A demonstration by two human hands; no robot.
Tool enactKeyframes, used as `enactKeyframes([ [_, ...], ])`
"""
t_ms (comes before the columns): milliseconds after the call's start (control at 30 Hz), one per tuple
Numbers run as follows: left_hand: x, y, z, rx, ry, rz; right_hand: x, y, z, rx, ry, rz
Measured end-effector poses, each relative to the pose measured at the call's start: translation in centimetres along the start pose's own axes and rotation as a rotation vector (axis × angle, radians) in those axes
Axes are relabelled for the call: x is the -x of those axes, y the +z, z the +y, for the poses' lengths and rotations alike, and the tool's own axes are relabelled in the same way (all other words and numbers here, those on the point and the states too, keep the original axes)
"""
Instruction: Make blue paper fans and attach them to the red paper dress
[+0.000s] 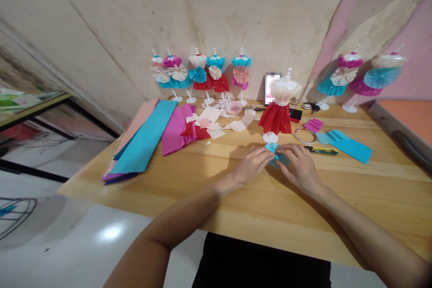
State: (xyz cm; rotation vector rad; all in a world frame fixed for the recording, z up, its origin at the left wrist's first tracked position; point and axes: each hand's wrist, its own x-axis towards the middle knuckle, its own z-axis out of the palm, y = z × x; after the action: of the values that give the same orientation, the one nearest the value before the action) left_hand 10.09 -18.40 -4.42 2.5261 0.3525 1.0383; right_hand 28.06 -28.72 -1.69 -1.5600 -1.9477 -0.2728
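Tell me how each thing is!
Blue pleated paper: held in both hands
Left hand: pinching paper
Right hand: pinching paper
Red-skirted dress form: standing
Other dress forms: standing, dressed
Cutter: lying flat, blade unclear
Small magenta paper: folded
Blue strip: partly folded

Between our left hand (254, 164) and right hand (301, 170) sits a paper rosette (277, 158). Just behind our hands, on the table (189, 184), stands the nearest dress form (275, 119). Left of and beyond our left hand lie paper scraps (211, 117); farther left, stacked paper sheets (148, 139). Just right of our right hand lies a utility knife (326, 150), with a paper strip (353, 146) beyond it. Behind, five dress forms (199, 74) stand leftward, two more (344, 76) rightward.
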Motion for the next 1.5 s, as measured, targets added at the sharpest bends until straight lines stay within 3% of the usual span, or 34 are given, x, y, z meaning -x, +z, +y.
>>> enactKeyframes([
  [233, -0.4, -0.4, 0.5, 0.127, -0.126, 0.051, 0.1, -0.2, 0.3, -0.105, 0.015, 0.014],
  [667, -0.9, -0.5, 0.1, 0.374, -0.241, 0.08, 0.1, -0.4, 0.1, -0.089, 0.041, 0.007],
  [733, -1.0, -0.6, -0.2, 0.376, -0.265, 0.125, 0.0, -0.6, 0.0, -0.189, 0.126, 0.07],
  [833, -0.9, -0.8, -0.5, 0.307, -0.271, 0.192, -0.2, -0.7, -0.1, -0.504, 0.412, 0.159],
  [933, -0.7, -0.8, -0.5, 0.172, -0.187, 0.178, -0.3, -0.4, -0.5, -0.973, 0.7, 0.005],
  [1000, -0.4, -0.5, -0.3, 0.085, -0.108, 0.141, -0.2, 0.0, -1.0, -1.237, 0.81, -0.121],
  [1100, -0.1, -0.1, 0.0, -0.005, -0.03, 0.093, 0.1, 0.5, -1.4, -1.406, 0.885, -0.147],
  [1500, 0.0, -0.6, 0.6, -0.228, 0.134, -0.029, 0.7, 1.2, -1.7, -1.571, 1.026, -0.166],
])
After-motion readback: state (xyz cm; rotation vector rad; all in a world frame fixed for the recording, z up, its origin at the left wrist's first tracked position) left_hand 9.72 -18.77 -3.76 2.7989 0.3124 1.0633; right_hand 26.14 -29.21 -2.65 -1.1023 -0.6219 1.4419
